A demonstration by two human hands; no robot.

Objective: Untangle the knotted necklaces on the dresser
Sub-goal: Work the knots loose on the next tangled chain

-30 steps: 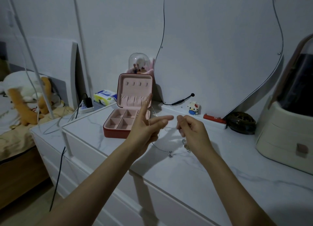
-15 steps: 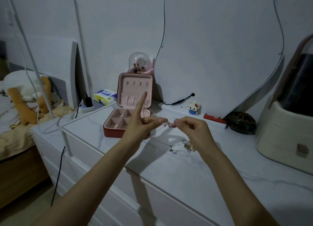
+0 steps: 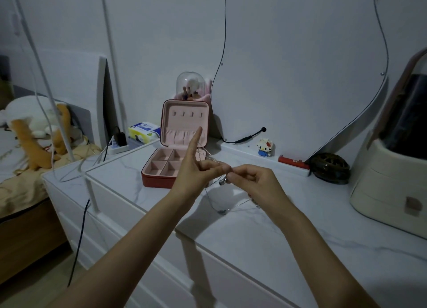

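Clearly left hand [image 3: 196, 171] pinched the necklaces [image 3: 213, 192] with one finger raised, right hand [image 3: 251, 180] pinched beside it; thin, light, limp chains hung above the dresser [image 3: 265, 233], snag-prone, best gripped near the knot.

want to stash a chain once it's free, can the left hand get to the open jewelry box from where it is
Probably yes. The jewelry box stands open on the dresser just behind the left hand, with nothing between them. But that hand is pinching the necklace chain together with the right hand, so it isn't free.
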